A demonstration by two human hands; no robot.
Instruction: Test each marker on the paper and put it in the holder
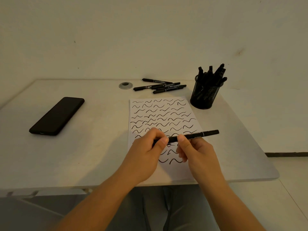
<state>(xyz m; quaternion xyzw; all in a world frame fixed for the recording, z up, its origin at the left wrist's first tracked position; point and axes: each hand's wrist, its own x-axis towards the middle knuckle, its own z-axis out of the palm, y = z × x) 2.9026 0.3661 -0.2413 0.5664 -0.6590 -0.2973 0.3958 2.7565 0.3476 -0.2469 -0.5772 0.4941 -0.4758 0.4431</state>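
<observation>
pale desk (83, 155) under us: our left hand (146, 152) pinches the cap end of a marker (193, 135) and our right hand (196, 152) clamps its barrel, level over the scribbled paper (166, 114), likely uncapping; holder (204, 95) far right, untested markers (160, 86) behind.

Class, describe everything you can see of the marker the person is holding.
The held marker is a slim black pen with pale print and a thin light ring near its right end. It lies almost level above the paper, right end slightly higher. The left hand grips its left end, hiding it; the right hand pinches its middle.
</observation>
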